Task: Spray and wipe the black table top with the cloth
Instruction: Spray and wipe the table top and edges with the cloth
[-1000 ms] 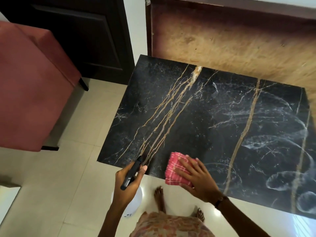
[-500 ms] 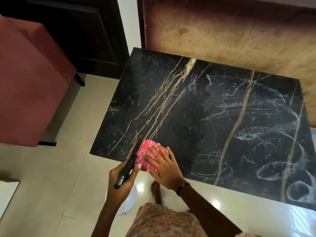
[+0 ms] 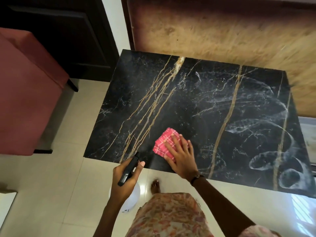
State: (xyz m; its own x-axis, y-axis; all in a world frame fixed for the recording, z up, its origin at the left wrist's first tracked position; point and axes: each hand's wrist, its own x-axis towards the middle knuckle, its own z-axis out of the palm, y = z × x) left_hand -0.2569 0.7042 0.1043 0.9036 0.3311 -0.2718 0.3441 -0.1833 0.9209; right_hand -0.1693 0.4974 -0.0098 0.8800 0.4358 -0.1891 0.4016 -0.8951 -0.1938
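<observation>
The black marble table top (image 3: 196,106) with gold veins fills the middle of the view. A folded pink checked cloth (image 3: 164,141) lies flat near its front edge. My right hand (image 3: 181,156) presses on the cloth with fingers spread. My left hand (image 3: 124,178) grips a white spray bottle (image 3: 135,192) by its black trigger head, held just off the table's front left corner; the hand hides most of the bottle. White wipe streaks swirl over the right part of the top.
A red upholstered chair (image 3: 25,93) stands on the left on the cream tiled floor (image 3: 65,177). A dark cabinet (image 3: 65,31) and a brown wooden panel (image 3: 222,31) are behind the table. My bare foot (image 3: 155,186) is under the front edge.
My right hand slid the cloth left toward the spray bottle, then back to the right and a little farther onto the table. My left hand kept the bottle at the front left corner.
</observation>
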